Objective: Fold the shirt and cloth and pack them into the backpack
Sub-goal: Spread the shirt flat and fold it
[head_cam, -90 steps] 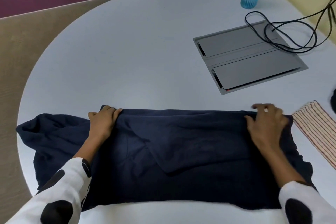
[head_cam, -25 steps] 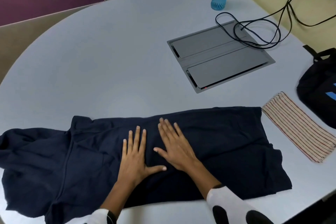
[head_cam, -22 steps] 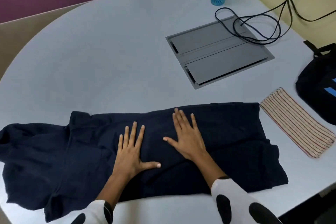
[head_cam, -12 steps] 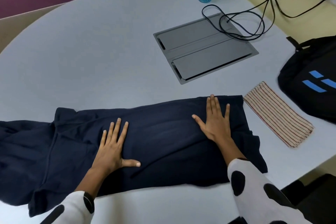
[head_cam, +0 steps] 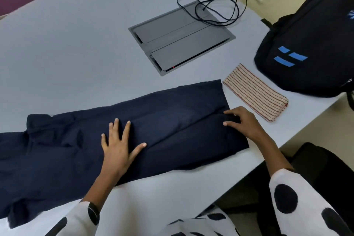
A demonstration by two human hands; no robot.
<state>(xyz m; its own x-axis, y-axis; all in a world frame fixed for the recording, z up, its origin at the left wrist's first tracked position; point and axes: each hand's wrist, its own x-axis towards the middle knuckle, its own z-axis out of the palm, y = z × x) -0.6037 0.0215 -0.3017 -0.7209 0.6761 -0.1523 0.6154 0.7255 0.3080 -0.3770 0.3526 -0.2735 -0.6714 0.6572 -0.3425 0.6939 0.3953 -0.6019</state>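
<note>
Since half a second ago the right hand (head_cam: 243,122) has slid to the navy shirt (head_cam: 172,120)'s right edge, fingers curled pinching it. Left hand (head_cam: 119,145) presses flat mid-shirt, fingers spread. Beside the shirt's right end lies the striped cloth (head_cam: 254,93), backpack (head_cam: 314,44) beyond.

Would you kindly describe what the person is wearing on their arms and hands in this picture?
Both arms are covered by long white sleeves with large black polka dots, the left sleeve and the right sleeve alike, ending at the forearm. A dark band shows at the left sleeve's cuff. The left hand and right hand are bare: no gloves or rings are visible.
</note>
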